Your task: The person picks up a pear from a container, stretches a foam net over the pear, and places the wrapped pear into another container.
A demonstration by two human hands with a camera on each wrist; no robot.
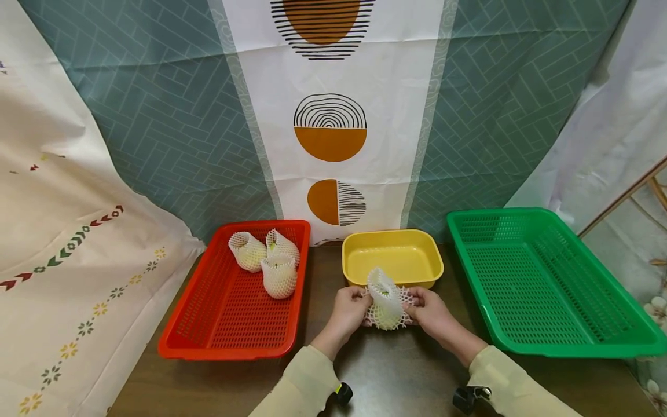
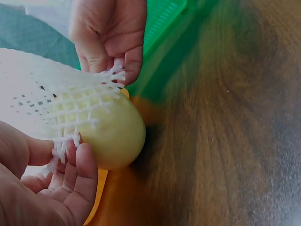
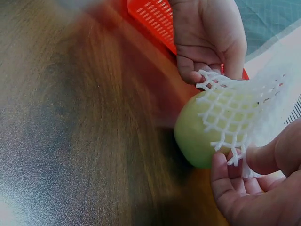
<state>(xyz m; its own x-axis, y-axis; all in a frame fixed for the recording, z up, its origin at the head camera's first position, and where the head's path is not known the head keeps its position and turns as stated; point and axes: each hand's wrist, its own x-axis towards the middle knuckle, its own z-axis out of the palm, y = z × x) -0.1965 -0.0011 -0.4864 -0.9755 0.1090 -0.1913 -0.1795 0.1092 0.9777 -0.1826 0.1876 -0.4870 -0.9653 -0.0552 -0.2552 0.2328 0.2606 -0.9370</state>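
In the head view, my left hand (image 1: 348, 310) and my right hand (image 1: 433, 311) face each other in front of the yellow basin. Each pinches one side of the flared edge of a white foam net sleeve (image 1: 384, 289) between thumb and fingers. A smooth, pale yellow-green fruit (image 2: 126, 136) sits partly inside the sleeve. Its rounded bare end pokes out from the stretched mesh on the side facing me, as both wrist views show. The narrower end of the sleeve stands up and leans away from me. The mesh covers the rest of the fruit (image 3: 192, 129).
A red basket (image 1: 229, 352) on the left holds three fruits in foam nets (image 1: 279, 277), grouped at its far right. Behind my hands stands a shallow yellow basin (image 1: 393, 258). To the right lies a green basket (image 1: 526, 289). Patterned cloth (image 1: 333, 162) hangs behind the wooden table (image 1: 385, 376).
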